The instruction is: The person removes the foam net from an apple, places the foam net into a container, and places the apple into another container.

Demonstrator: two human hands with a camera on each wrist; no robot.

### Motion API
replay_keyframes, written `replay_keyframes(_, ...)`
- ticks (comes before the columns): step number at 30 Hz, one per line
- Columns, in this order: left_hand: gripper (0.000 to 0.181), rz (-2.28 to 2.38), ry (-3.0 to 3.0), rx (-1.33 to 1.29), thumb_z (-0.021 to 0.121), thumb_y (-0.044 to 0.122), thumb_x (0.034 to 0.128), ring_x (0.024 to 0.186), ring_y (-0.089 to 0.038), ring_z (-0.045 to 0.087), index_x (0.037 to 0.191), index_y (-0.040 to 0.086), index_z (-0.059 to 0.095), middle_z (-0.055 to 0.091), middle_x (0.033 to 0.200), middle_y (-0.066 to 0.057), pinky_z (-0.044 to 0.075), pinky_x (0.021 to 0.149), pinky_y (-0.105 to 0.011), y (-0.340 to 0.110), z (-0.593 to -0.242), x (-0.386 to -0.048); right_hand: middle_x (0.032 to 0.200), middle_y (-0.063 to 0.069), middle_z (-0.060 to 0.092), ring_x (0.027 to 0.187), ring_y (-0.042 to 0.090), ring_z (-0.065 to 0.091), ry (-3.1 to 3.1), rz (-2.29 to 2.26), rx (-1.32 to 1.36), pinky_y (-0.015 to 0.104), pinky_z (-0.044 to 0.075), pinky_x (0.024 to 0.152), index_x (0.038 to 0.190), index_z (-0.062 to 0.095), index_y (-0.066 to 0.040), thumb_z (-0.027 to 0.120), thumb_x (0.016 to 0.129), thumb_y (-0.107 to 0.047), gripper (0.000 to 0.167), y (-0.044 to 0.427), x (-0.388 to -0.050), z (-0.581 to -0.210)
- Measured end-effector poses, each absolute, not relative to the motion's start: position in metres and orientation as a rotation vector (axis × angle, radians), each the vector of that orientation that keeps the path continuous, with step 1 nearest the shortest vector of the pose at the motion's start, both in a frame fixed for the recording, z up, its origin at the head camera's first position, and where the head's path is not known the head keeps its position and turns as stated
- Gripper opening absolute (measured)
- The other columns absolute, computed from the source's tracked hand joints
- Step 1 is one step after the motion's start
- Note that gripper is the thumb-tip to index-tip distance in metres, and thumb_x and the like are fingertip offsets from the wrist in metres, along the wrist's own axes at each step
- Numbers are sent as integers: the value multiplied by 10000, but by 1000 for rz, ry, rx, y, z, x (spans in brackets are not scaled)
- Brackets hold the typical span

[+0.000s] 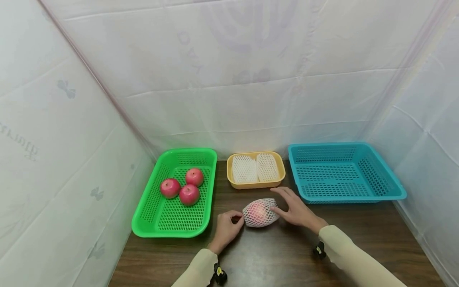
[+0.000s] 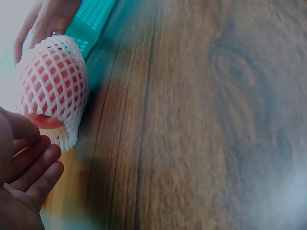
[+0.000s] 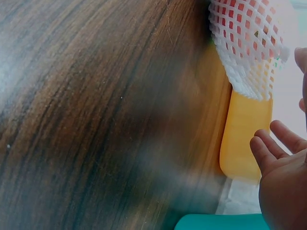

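Note:
A red apple (image 1: 257, 214) lies inside a white foam net sleeve (image 1: 273, 204) on the table, between my two hands. At the sleeve's left end, my left hand (image 1: 226, 229) pinches its edge with thumb and forefinger. In the left wrist view, the bare end of the apple (image 2: 45, 120) shows through the sleeve's opening. My right hand (image 1: 297, 209) is by the sleeve's other end, fingers spread and thumb close to the mesh. From the right wrist, the right fingers (image 3: 268, 146) look apart from the netting (image 3: 247, 57).
Three red apples (image 1: 189, 194) sit in a green basket (image 1: 168, 233) on the left. A yellow tray (image 1: 256, 185) behind the hands holds flat foam net sleeves (image 1: 267, 167). On the right stands a blue basket (image 1: 355, 198). White sheeting (image 1: 229, 107) hangs round the wooden table (image 1: 272, 259).

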State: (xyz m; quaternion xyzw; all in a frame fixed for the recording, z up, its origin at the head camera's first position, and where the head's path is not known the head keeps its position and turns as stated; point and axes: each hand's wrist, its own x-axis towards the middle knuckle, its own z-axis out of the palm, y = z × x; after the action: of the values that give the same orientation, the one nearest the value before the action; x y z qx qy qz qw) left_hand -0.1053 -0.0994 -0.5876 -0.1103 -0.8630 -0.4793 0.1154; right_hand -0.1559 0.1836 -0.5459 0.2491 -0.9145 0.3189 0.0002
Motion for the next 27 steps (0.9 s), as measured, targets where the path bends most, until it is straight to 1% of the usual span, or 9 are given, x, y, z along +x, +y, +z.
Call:
replay_keyframes(5,83,-1429,-2515,-298,822,25,828,822,-134,735,879,89,811,777,880,-1,595,731,-300,-95,-588,-106,1432,81,528,1303,296,523,-2834,1003,801,581,480,1026,1481,516,-145,768,931,-381,650,183,-154,-547)
replay_keyframes(9,151,-1578,-2487,-303,820,0,835,873,-166,755,977,48,808,783,963,-72,607,758,-291,-92,-588,-106,1425,86,538,1289,297,536,-2812,1011,814,583,488,1016,1473,524,-143,770,928,-388,647,184,-152,-548)
replay_keyframes(13,252,-1790,-2440,-301,793,-22,852,936,-215,758,1102,3,772,761,1073,-144,602,803,-292,-90,-585,-105,1441,80,530,1301,292,530,-2830,1027,799,583,479,1030,1480,516,-163,765,929,-403,650,185,-150,-549)
replay_keyframes(16,354,-1926,-2413,-308,787,-38,852,1022,-266,738,1199,-26,721,725,1173,-184,588,864,-315,-88,-584,-105,1453,75,527,1314,289,526,-2847,1030,777,578,472,1042,1483,511,-165,751,936,-423,651,187,-149,-551)
replay_keyframes(20,519,-2061,-2401,-334,793,-82,823,1159,-327,674,1316,-47,633,652,1300,-222,552,953,-354,-83,-584,-107,1454,72,533,1324,285,528,-2856,1042,740,566,471,1049,1479,518,-147,740,947,-414,635,191,-146,-554)
replay_keyframes(23,613,-2108,-2406,-350,788,-112,798,1225,-355,625,1371,-41,583,610,1346,-236,527,998,-393,-80,-583,-109,1447,75,544,1316,284,541,-2855,1055,723,559,483,1038,1468,530,-129,738,955,-389,611,194,-143,-556)
replay_keyframes(27,706,-2087,-2453,-393,791,-111,779,1264,-366,589,1429,-17,532,580,1377,-232,510,1019,-427,-77,-581,-112,1443,72,558,1304,274,556,-2857,1062,711,540,497,1027,1456,539,-130,732,964,-360,576,197,-139,-557)
